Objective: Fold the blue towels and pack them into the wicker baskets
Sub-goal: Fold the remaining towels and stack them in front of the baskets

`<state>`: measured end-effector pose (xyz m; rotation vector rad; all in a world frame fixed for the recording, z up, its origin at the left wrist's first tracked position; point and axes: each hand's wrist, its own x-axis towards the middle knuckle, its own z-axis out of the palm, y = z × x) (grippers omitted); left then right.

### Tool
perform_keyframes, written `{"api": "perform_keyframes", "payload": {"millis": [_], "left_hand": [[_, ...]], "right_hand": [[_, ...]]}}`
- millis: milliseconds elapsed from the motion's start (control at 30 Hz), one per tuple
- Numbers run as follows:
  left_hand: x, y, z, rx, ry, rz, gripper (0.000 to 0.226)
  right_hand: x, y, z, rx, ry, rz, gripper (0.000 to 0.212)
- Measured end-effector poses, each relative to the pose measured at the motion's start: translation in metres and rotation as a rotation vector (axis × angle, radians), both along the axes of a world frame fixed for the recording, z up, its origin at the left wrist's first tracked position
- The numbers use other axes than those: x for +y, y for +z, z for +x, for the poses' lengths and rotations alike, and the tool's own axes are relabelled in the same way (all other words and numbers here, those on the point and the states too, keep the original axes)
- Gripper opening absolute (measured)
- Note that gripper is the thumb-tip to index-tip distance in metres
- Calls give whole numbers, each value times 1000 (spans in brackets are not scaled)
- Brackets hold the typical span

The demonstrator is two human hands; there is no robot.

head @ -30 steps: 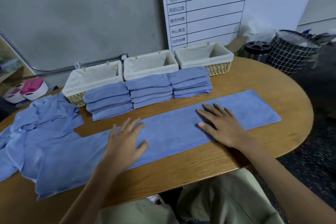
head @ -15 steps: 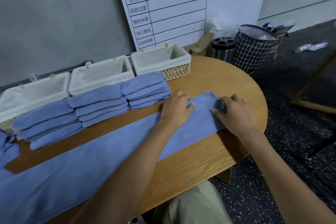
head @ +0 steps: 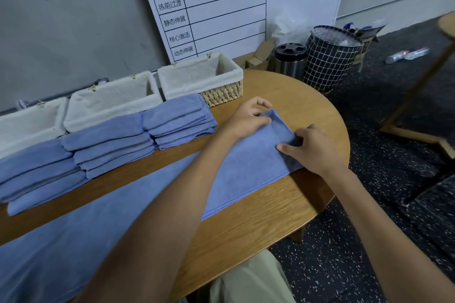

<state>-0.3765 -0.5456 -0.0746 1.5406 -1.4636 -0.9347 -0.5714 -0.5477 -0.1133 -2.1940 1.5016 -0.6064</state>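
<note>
Long towel (head: 246,167): a blue strip, folded lengthwise, lying flat on the wooden worktop (head: 283,206); its long axis runs diagonally from the lower left of the frame to the right of centre, and its short end points toward the upper right, near the worktop's rounded edge.
Towel end: the far corner is lifted slightly off the wood, the edge standing up between the two hands.
Left hand (head: 248,118): at the far corner of the towel's end, thumb and fingers curled and pinching the raised edge; the forearm crosses over the strip from the lower centre.
Right hand (head: 312,150): at the near corner of the same end, fingers curled over the edge and thumb on top of the cloth, gripping it.
Folded towels (head: 110,145): three stacks side by side, left of centre, just behind the long strip, with bare wood between them and it; their long axes lie roughly parallel to the strip.
Wicker baskets (head: 202,79): three in a row behind the stacks, along the wall, each with a pale cloth liner; no towels show inside.
Board (head: 221,7): white chart with a green header, leaning on the wall at upper centre.
Floor items: a grid-patterned bin (head: 330,59) and a dark metal canister (head: 290,56) at upper right, beyond the worktop.
</note>
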Motion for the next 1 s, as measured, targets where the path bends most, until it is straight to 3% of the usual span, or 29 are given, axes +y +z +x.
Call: {"api": "perform_keyframes", "payload": {"millis": [100,267,433,600,700,1000], "left_hand": [[-2,-2,5,-51,-56,-5,25],[-14,-8,9,-130,-65,-65,25],[-18,-7,16,-330,-87,-96,15],[6,16,36,-369,-62,-136,10],[41,41,65,-237,-1,-144,6],[215,106,204,225,254,55,31]], "right_hand": [[0,2,-7,-72,84,17,42],[10,9,-18,-308,125,79,18],[24,16,-24,-292,123,86,16],[43,40,-8,-432,162,59,13],[65,66,25,-434,245,20,14],[191,109,200,-459,563,-84,16]]}}
